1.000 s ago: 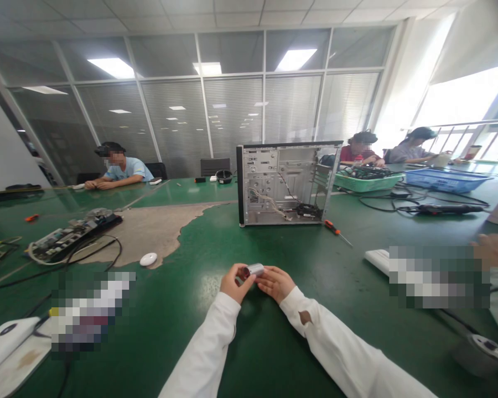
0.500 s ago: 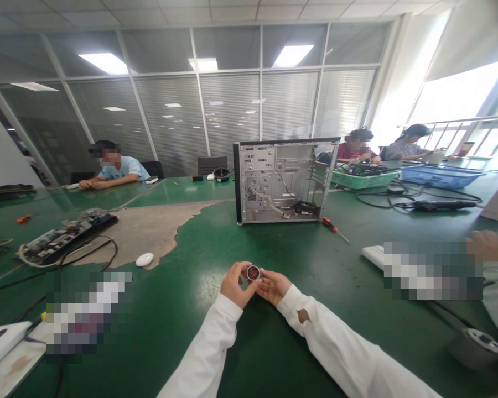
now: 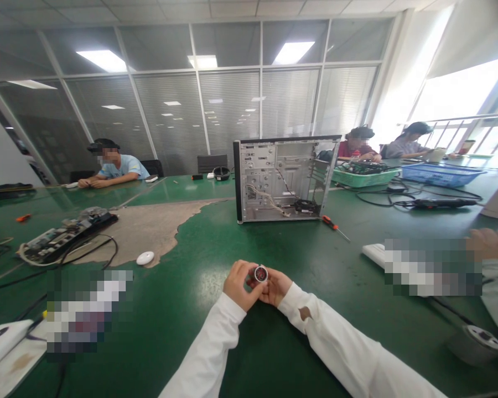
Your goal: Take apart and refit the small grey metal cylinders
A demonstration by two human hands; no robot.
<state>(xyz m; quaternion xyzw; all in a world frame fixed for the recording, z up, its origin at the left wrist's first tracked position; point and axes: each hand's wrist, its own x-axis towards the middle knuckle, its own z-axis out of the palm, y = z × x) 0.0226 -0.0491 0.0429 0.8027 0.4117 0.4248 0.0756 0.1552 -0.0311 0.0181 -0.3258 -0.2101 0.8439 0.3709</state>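
Both hands meet over the green table, just below the middle of the view. A small round container (image 3: 261,273) with a silver rim is held between them, its round face toward me. Dark and reddish bits show inside the rim, too small to name. My left hand (image 3: 238,284) is closed around its left side, thumb below it and fingers curled over. From the right, my right hand (image 3: 277,287) closes on it, with some fingertips hidden behind the container and the left thumb.
An open computer case (image 3: 286,179) stands ahead, a screwdriver (image 3: 335,226) beside it. Circuit parts (image 3: 66,235) and a round white lid (image 3: 145,258) lie left. Green (image 3: 365,179) and blue (image 3: 442,174) baskets, cables and a white power strip (image 3: 373,251) are right. Several people sit around.
The small container has shifted slightly right and turned a little between my fingers. My left hand has moved slightly right with it; my right hand stays nearly in place.
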